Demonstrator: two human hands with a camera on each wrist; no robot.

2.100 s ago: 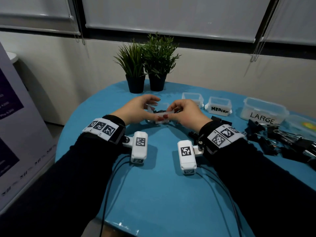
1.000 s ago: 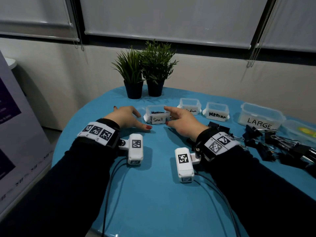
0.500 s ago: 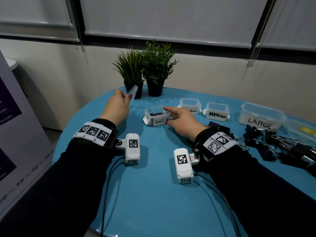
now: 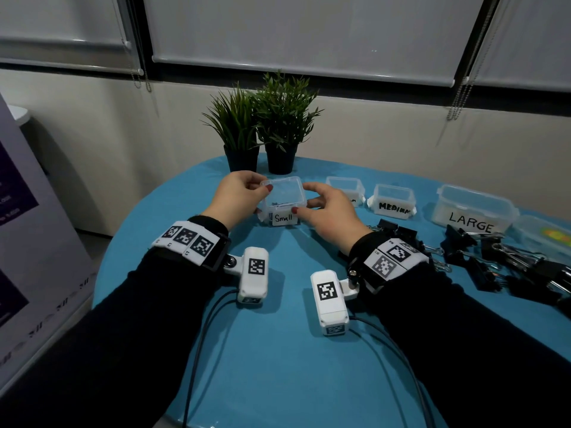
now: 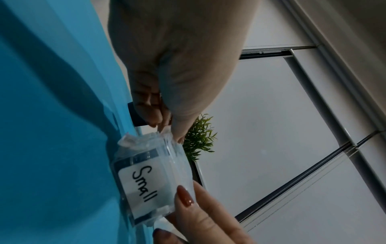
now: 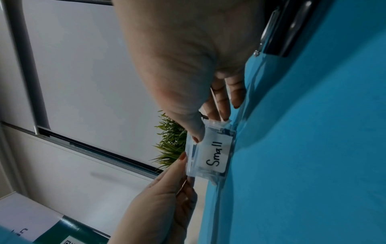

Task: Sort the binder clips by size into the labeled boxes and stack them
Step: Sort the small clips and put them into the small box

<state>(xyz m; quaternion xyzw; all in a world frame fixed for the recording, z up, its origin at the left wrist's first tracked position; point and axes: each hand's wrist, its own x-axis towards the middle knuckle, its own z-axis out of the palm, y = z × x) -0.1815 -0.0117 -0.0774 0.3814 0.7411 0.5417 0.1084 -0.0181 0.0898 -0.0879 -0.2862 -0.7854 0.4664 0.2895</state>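
Both hands are working at the "Small" box (image 4: 282,211), which is sitting on the blue worktop (image 4: 278,350) just in front of the two potted plants (image 4: 265,125). Left hand (image 4: 239,193) is pinching the clear lid (image 4: 282,189) at its left edge, thumb on top, fingers curled under. Right hand (image 4: 327,208) is gripping the lid and box at the right side, thumb on the front corner. Lid is lying on the box rim; whether it is seated, cannot tell. Dark small clips are showing faintly inside. Right of the "Small" box, in a row: an open box with part-hidden label (image 4: 344,188), "MEDIUM" box (image 4: 391,199), "LARGE" box (image 4: 472,211). Unsorted black binder clips (image 4: 494,261) are lying in a heap near the "LARGE" box.
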